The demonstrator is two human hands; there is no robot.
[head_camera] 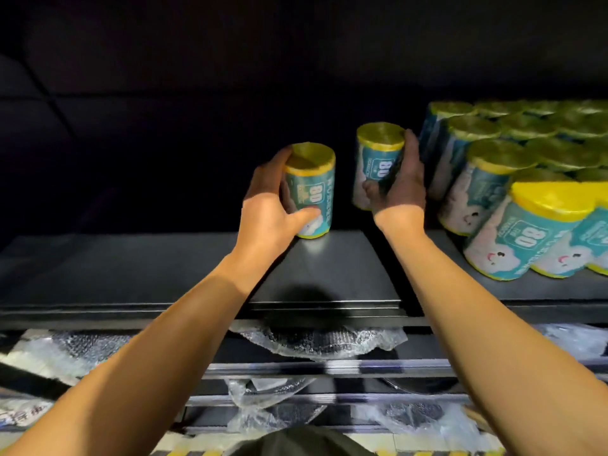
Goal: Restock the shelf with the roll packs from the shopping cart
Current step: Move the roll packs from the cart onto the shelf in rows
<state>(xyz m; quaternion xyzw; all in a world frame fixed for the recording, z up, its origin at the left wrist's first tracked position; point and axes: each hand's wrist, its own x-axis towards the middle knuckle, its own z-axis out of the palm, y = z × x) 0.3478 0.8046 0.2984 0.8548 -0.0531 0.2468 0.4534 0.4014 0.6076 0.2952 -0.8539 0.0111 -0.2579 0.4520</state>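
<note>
Both my arms reach onto a dark shelf (164,268). My left hand (273,205) grips a teal roll pack (312,192) with a yellow top, standing upright on the shelf surface. My right hand (401,182) grips a second roll pack (378,153) of the same kind, upright and further back, just left of the stocked rolls. Several matching roll packs (513,179) stand in rows on the right part of the shelf. The shopping cart is out of view.
The shelf's left half lies bare and dark toward the back. Below the shelf edge (296,311) lower shelves hold items wrapped in bubble wrap (329,343) and clear plastic. A yellow-and-black floor stripe (197,450) shows at the bottom.
</note>
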